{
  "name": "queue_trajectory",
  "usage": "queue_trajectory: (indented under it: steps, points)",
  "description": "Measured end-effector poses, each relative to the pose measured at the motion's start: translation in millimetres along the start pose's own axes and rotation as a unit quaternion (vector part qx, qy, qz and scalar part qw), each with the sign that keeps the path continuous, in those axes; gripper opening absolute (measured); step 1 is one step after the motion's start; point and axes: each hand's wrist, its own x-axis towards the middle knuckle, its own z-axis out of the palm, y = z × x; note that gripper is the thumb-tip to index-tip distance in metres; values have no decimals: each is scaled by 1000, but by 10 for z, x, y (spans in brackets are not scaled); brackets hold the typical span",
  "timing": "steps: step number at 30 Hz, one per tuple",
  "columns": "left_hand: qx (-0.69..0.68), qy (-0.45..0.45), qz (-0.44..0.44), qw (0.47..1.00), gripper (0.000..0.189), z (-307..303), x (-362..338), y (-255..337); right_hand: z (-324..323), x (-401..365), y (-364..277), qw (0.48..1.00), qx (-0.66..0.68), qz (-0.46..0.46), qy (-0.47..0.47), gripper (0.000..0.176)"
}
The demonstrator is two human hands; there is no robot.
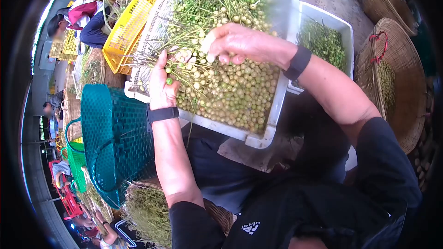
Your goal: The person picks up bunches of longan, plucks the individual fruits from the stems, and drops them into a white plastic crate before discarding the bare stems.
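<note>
My left hand [162,85] is closed around a bunch of thin green stems with small round fruits, at the left side of a white plastic crate [217,131]. My right hand [233,44] reaches in from the right over the same bunch, its fingers curled in a pinch among the fruits. What exactly sits between those fingertips is hidden. Loose round yellow-green fruits [235,97] fill the near part of the crate. Behind my hands lie more stems with green fruits [217,0]. Both wrists wear dark bands.
On the right stand a second white crate [348,41] of green fruits and a wicker basket [401,78]. To the left are yellow crates [129,25], a teal woven basket [99,124] and a heap of stripped stems [147,212]. Other people sit farther left.
</note>
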Motion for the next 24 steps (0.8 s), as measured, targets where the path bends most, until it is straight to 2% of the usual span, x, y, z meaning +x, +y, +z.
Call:
queue_trajectory:
  steps: [1, 2, 4, 5, 6, 8, 9, 11, 12, 14, 16, 18, 20, 22, 23, 24]
  points:
    - [10, 24, 24, 999, 39, 47, -13, -32, -6, 10, 39, 998, 5, 3, -56, 16]
    - [11, 22, 22, 999, 39, 87, -35, -46, 25, 2, 78, 999, 5, 2, -53, 16]
    - [1, 36, 19, 999, 37, 181, -102, -47, 171, 2, 166, 992, -121, -20, -31, 23]
    - [-5, -9, -8, 1000, 35, -20, -1, -8, 248, 120, 321, 986, -158, -60, 4, 27]
    - [-4, -12, -7, 1000, 35, 43, -8, -24, 304, 98, 315, 984, -169, -58, 20, 25]
    - [4, 29, 57, 998, 36, 145, -43, -117, 358, 114, 390, 965, -215, -139, 52, 24]
    - [3, 13, 51, 999, 37, 180, -80, -122, 355, 97, 375, 965, -214, -139, 52, 24]
    - [-1, -8, 21, 1000, 37, 7, 21, -78, 346, 50, 364, 999, -18, -49, -1, 19]
    - [-5, -31, -8, 999, 37, -2, 19, -48, 333, 59, 372, 999, -18, -49, -2, 19]
    - [-4, -60, -16, 998, 37, -21, -5, -38, 298, 99, 364, 986, 154, 0, -66, 15]
    - [-17, -17, -1, 1000, 38, 164, -109, -70, 299, 82, 340, 982, 177, 9, -66, 10]
    - [8, 4, 33, 999, 38, 161, -91, -93, 308, 112, 325, 954, 294, 35, -47, 11]
    - [25, 24, 61, 998, 38, 148, -70, -111, 253, 118, 308, 955, 290, 22, -58, 10]
    - [14, 17, 56, 998, 35, 163, -98, -91, 202, 27, 185, 920, 377, 44, -97, 12]
    - [-2, 5, 44, 999, 35, 127, -83, -85, 143, 84, 215, 906, 396, 58, -140, 16]
    - [-18, -6, 34, 999, 35, 111, -86, -78, 127, 77, 190, 906, 396, 58, -140, 16]
